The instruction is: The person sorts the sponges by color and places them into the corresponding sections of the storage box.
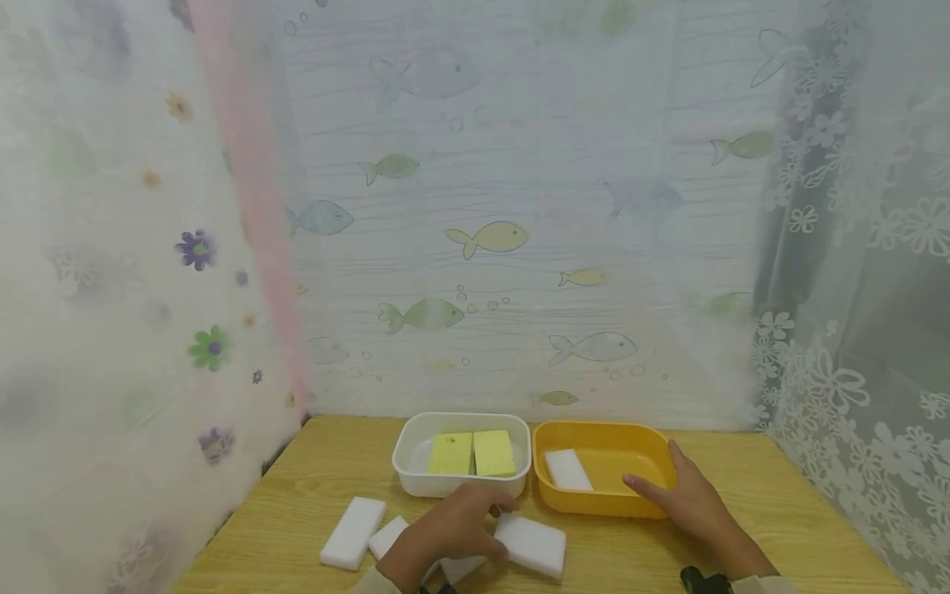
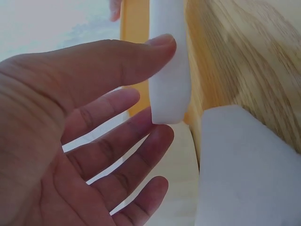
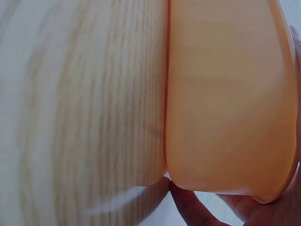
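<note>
Left hand, bottom centre of the frame: thumb and fingers pinch the left end of a white block. The block sits in front of the gap between the two boxes; in the left wrist view the thumb lies on its near face, the other fingers loosely spread.

Right hand, lower right: grips the right end of the orange box, thumb over the rim, fingers outside. Inside that box, at its left end, lies another white block.

White box, just left of the orange one: two yellow blocks side by side. Wooden table, lower left: one loose white block; further white pieces partly hidden by the left arm, count uncertain. Behind: fish-print curtain.
</note>
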The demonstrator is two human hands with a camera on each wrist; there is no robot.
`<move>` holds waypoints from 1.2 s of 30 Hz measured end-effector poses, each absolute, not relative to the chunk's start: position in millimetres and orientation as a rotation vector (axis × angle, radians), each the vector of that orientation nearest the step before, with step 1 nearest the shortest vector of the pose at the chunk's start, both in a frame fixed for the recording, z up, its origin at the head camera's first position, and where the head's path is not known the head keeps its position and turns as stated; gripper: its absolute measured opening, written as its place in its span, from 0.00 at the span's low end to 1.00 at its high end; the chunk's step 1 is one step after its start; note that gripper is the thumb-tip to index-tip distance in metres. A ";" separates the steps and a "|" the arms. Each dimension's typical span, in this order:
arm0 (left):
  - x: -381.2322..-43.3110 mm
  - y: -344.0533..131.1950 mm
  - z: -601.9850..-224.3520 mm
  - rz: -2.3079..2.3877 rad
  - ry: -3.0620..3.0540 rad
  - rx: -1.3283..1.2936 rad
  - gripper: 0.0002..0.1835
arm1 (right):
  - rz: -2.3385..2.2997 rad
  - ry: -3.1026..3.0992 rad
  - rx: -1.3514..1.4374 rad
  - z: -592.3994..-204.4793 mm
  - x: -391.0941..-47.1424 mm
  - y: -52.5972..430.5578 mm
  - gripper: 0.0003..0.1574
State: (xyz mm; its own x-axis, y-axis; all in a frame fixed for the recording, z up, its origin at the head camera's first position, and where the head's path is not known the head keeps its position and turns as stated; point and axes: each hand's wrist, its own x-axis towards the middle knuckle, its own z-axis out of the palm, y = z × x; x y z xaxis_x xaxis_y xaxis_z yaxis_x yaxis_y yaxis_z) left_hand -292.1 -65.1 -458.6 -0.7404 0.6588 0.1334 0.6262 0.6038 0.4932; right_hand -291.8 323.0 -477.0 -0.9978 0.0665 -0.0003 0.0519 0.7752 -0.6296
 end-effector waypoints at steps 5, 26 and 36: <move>-292.9 -64.7 -457.6 0.789 2.779 1.173 0.28 | 1.046 -2.936 -0.098 -477.7 -292.1 322.9 0.79; -286.5 -60.5 -448.3 0.926 2.819 1.169 0.33 | 1.056 -2.931 -0.079 -479.0 -292.2 323.5 0.77; -283.2 -59.2 -445.9 0.980 2.865 1.176 0.29 | 1.069 -2.930 -0.102 -478.4 -292.7 323.0 0.79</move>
State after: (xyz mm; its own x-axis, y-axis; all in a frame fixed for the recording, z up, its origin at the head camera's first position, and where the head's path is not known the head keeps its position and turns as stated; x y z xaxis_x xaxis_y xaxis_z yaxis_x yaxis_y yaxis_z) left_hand -283.2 -59.2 -445.9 -0.7331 0.6048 0.3112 0.6687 0.5572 0.4923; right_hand -292.7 323.0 -478.4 -0.9976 0.0686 -0.0032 0.0546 0.7632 -0.6439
